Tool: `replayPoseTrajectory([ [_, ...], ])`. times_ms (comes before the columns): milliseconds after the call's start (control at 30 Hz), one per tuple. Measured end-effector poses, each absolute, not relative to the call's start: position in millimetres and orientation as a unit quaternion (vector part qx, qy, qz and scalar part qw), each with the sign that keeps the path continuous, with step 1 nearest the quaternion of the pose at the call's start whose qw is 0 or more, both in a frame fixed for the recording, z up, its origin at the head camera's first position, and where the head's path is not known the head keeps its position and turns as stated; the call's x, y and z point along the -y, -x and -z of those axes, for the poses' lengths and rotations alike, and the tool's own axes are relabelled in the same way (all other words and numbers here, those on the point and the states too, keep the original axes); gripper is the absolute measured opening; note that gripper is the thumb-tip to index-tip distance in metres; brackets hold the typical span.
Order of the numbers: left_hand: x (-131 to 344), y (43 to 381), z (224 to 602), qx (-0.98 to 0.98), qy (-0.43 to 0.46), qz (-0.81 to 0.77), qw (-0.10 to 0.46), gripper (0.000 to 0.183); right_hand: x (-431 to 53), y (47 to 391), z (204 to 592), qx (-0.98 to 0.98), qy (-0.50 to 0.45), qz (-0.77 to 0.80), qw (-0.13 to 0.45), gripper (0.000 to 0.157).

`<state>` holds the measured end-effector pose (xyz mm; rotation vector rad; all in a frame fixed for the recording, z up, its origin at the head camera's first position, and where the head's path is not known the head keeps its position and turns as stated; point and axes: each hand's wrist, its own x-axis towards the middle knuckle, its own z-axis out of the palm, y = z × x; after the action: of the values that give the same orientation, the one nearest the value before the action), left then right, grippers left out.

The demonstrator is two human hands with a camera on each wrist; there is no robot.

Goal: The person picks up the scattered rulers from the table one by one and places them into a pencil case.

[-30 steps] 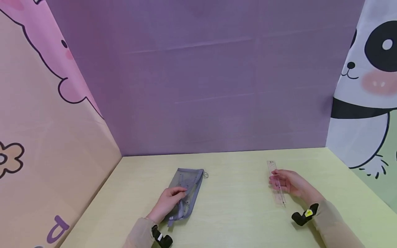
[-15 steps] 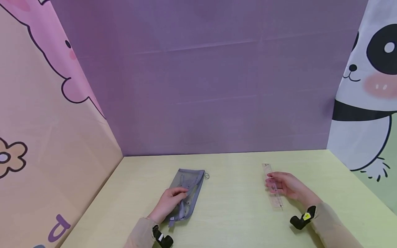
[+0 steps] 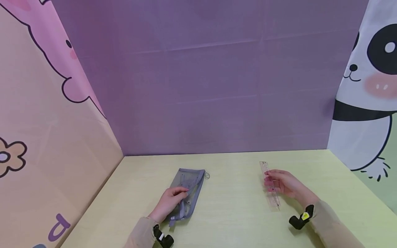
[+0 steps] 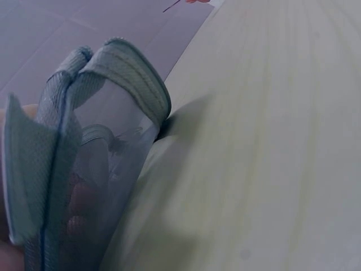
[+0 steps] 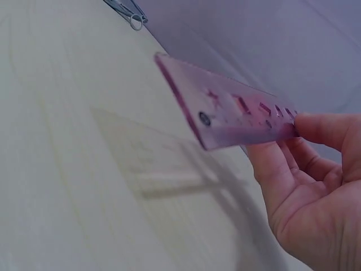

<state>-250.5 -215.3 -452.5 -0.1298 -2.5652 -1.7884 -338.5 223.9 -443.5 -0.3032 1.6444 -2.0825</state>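
My left hand lies over a grey-blue mesh zip pouch on the table, its thumb and fingers pinching the mesh near the zip. In the left wrist view, fingers show through the sheer side of the pouch, which stands up from the tabletop with its trimmed end toward the camera. On the right, a clear pink ruler is held between thumb and fingers of my right hand. The right wrist view shows cut-out shapes and a round hole in the ruler, raised off the table with its shadow below.
The pale wooden table stretches between the two hands. A purple backdrop rises along its far edge, with printed panels at the left and right. A small ring hangs from the pouch's far corner.
My right hand has shifted a little to the left with the ruler, toward the pouch. The left hand keeps its place on the pouch, and the head view has moved slightly.
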Motion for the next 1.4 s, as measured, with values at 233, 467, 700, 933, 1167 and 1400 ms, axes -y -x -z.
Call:
replayPoseTrajectory([
  [233, 215.2, 249.8, 453.9, 0.819, 0.042, 0.573, 0.005, 0.028, -215.8, 336.1, 438.3, -0.616, 0.111, 0.747, 0.224, 0.023],
  [467, 210.3, 239.6, 440.4, 0.819, 0.033, 0.573, -0.004, 0.026, -207.9, 334.7, 436.7, -0.637, 0.114, 0.733, 0.21, 0.022],
  [700, 207.2, 233.6, 427.6, 0.819, 0.037, 0.573, -0.003, 0.026, -200.3, 336.4, 439.0, -0.681, 0.11, 0.699, 0.187, 0.023],
  [933, 213.8, 248.3, 452.2, 0.818, 0.031, 0.575, 0.003, 0.026, -191.3, 335.7, 439.4, -0.697, 0.1, 0.685, 0.185, 0.026],
  [1167, 214.8, 247.5, 451.6, 0.817, 0.034, 0.575, 0.006, 0.027, -186.2, 335.1, 436.3, -0.676, 0.114, 0.7, 0.2, 0.027],
  [1400, 213.4, 248.5, 450.0, 0.82, 0.03, 0.572, 0.007, 0.026, -179.8, 334.3, 437.5, -0.672, 0.113, 0.7, 0.214, 0.031],
])
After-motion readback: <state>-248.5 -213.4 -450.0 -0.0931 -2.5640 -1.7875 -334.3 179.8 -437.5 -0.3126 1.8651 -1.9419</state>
